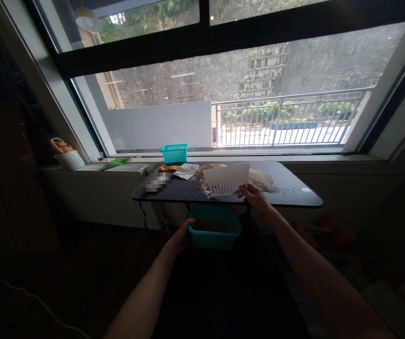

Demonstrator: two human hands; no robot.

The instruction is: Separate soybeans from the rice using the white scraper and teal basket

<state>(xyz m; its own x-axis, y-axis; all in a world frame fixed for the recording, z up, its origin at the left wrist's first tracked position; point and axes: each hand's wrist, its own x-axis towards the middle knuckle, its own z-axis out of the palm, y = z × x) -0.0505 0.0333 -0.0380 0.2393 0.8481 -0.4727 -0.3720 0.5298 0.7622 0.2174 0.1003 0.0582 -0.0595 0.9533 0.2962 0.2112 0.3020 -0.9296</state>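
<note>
My left hand (183, 235) grips the left rim of a teal plastic bin (214, 241), held just below the table's front edge. A dark brown layer of small bits covers the bin's bottom; its kind is too dim to tell. In my right hand (255, 197) is a white sheet with comb-like slots (227, 174) along its lower edge, pinched at its lower right corner. The sheet stands tilted over the black table (290, 190). Behind it lies a pile of orange-brown kernels (202, 175), partly hidden, and to its right a pile of pale grains (262, 180).
A second teal bin (174, 153) stands at the table's back left. Near it lie a crumpled white tissue (186, 171), an orange-brown packet (167, 168) and a blurred item (156, 181). A radiator (117, 195) and a white bucket (70, 160) are further left, below the window.
</note>
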